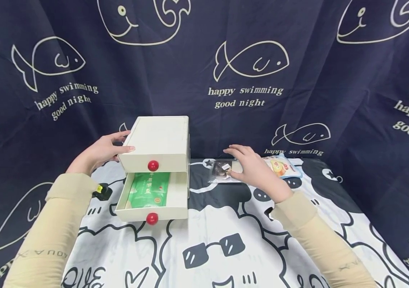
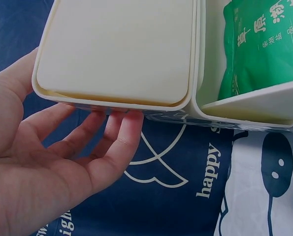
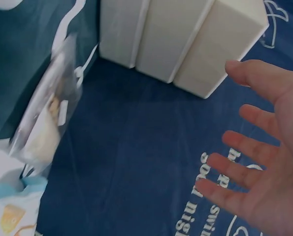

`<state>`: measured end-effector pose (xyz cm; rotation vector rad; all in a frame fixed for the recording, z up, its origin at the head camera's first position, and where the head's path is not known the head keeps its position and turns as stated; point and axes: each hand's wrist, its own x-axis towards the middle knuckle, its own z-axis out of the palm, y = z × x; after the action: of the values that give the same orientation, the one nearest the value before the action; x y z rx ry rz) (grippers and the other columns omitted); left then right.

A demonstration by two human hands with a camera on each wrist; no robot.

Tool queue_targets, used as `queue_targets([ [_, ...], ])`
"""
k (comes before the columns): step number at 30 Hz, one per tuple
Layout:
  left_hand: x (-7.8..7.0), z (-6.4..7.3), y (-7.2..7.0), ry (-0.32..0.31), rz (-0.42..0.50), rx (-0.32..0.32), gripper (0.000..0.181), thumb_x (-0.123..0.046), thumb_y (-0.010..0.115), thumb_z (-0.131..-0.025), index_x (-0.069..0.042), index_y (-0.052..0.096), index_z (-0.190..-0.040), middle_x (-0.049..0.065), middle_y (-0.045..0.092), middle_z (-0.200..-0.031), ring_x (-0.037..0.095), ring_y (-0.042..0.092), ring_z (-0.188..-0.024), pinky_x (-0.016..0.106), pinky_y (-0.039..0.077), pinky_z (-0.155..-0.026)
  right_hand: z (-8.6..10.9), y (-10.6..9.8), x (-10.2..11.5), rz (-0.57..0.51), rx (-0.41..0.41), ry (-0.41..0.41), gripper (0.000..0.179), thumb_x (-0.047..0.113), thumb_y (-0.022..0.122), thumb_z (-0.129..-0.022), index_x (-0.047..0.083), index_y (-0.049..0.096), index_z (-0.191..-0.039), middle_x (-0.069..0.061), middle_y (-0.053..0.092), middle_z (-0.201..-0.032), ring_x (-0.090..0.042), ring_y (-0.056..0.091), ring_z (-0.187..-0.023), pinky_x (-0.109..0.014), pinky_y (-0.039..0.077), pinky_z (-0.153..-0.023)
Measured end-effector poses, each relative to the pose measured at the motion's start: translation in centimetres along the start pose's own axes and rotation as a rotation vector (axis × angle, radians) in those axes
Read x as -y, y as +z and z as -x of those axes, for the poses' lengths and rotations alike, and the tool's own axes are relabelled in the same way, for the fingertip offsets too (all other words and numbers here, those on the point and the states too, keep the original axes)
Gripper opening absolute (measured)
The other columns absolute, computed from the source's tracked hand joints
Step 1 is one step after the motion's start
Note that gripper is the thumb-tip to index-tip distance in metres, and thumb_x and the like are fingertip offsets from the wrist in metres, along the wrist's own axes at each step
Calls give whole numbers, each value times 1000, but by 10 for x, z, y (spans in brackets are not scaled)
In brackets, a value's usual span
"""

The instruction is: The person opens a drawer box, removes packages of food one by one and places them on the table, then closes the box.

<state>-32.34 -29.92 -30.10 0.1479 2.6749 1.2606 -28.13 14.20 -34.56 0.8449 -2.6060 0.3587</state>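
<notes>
A white drawer unit (image 1: 161, 136) with red knobs stands left of centre, its lower drawer (image 1: 178, 192) pulled out. Inside that drawer lies a green packet (image 1: 149, 190), also partly visible in the left wrist view. My left hand (image 1: 103, 153) rests on the unit's upper left edge; the left wrist view shows its fingertips against the white casing. Over a clear packet with dark contents (image 1: 220, 171) hovers my right hand (image 1: 254, 168), fingers spread. In the right wrist view, the hand (image 3: 269, 152) holds nothing and is apart from the clear packet (image 3: 48, 118).
Behind the right hand is a blue-and-white packet (image 1: 283, 166) with a food picture. A small black-and-yellow object (image 1: 102, 192) lies left of the drawer. A printed cloth (image 1: 222, 224) covers the table, and a dark blue fish-patterned curtain (image 1: 175, 80) hangs behind.
</notes>
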Motion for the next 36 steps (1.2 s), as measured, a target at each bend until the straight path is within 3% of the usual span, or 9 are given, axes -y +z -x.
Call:
queue_targets([
  [11, -2, -1, 1, -6, 4, 11, 84, -37, 68, -87, -17, 18, -152, 24, 21, -151, 33, 45, -116, 36, 50, -81, -11, -1, 28, -78, -142, -218, 61, 23, 78, -76, 13, 53, -131, -9, 49, -136, -28, 45, -124, -44, 38, -101],
  [15, -2, 0, 1, -8, 4, 0, 87, -41, 70, -84, -18, 21, -152, 21, 23, -151, 32, 46, -115, 32, 50, -79, -16, 1, 38, -91, -176, -305, 59, 23, 78, -76, 14, 54, -130, -7, 49, -137, -26, 45, -124, -44, 38, -101],
  [21, 0, 0, 0, -5, 2, -4, 91, -46, 71, -81, -17, 21, -152, 22, 22, -150, 33, 45, -116, 38, 49, -84, -27, 6, 53, -89, -180, -453, 56, 28, 77, -77, 14, 56, -127, -7, 51, -135, -24, 46, -124, -39, 37, -103],
  [27, -1, -1, -1, -8, 2, -2, 92, -47, 71, -80, -18, 21, -152, 22, 22, -151, 33, 45, -116, 35, 49, -82, -37, 11, 67, -119, -188, -553, 53, 32, 76, -79, 14, 57, -126, -8, 54, -132, -22, 45, -124, -34, 35, -106],
  [36, 0, -2, 0, -1, -15, -3, 89, -47, 70, -82, -18, 21, -152, 22, 22, -150, 33, 44, -116, 32, 49, -78, -45, 26, 88, -114, -110, -684, 54, 33, 76, -80, 15, 56, -127, -6, 53, -132, -20, 44, -127, -31, 31, -110],
])
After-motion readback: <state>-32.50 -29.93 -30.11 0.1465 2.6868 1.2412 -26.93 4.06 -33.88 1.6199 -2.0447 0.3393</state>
